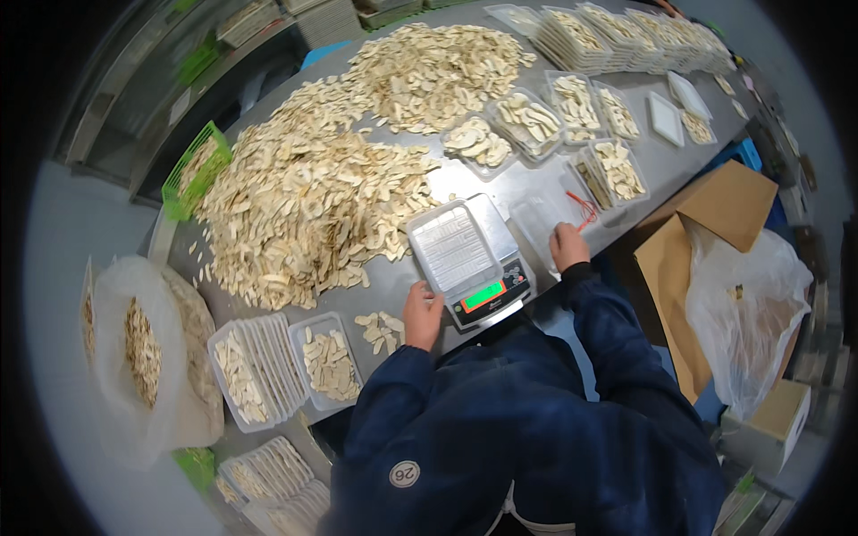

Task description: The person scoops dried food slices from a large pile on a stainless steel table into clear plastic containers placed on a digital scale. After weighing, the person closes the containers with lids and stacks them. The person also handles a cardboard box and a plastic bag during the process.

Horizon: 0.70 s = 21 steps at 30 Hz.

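Note:
A clear plastic tray (456, 244) with nothing in it sits on a digital scale (493, 208), whose green display is lit. My left hand (423, 316) is at the tray's near left corner, thumb and fingers apart, with nothing visible in it. On the scale's other side, my right hand (570, 248) has curled fingers at the edge of a second clear plastic piece (536, 218), a tray or lid. Whether those fingers grip it is not plain. Beyond the scale spreads a large heap of dried, pale slices (315, 194), which look like mushroom.
Filled trays (529, 120) stand beyond the scale, near red ties (584, 208). Tray stacks are at the far right (603, 40) and near left (261, 368). A green basket (196, 171) borders the heap. An open cardboard box (670, 281) with a plastic liner is right.

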Motion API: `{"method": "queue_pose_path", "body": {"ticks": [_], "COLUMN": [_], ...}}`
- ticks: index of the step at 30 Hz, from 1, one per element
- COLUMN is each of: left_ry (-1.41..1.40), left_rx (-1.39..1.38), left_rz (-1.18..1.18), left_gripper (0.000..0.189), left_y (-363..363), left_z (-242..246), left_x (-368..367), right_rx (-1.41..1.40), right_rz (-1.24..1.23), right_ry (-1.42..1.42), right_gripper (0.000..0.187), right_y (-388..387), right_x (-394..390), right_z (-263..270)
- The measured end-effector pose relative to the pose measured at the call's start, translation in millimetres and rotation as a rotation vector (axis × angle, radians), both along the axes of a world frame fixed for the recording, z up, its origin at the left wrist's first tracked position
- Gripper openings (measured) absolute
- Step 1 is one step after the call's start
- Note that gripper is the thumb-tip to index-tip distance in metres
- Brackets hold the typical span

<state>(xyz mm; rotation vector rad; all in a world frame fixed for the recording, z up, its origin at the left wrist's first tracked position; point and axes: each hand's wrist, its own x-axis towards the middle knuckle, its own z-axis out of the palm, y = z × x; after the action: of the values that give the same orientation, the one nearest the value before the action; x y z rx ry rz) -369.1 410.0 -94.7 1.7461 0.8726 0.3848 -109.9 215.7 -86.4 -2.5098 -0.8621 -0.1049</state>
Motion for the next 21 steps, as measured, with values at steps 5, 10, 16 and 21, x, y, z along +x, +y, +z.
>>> {"method": "queue_pose_path", "body": {"ticks": [5,10,16,21], "left_ry": [-0.025,-0.043,-0.094,-0.143], "left_rx": [0.15,0.166,-0.246,-0.392], "left_rz": [0.041,0.005,0.048,0.096], "left_gripper": [0.028,0.026,0.028,0.031], "left_y": [-6,-7,-13,-10], "left_z": [-18,-9,9,2], "left_x": [8,16,6,-20], "right_rx": [0.142,-0.016,0.029,0.226], "right_rz": [0.402,0.768,0.721,0.277], "right_ry": [-0.144,-0.192,-0.118,0.13], "right_gripper": [0.01,0.013,0.024,0.02], "right_y": [51,80,76,92], "right_x": [-46,-77,-72,19], "right_z": [61,52,74,50]}}
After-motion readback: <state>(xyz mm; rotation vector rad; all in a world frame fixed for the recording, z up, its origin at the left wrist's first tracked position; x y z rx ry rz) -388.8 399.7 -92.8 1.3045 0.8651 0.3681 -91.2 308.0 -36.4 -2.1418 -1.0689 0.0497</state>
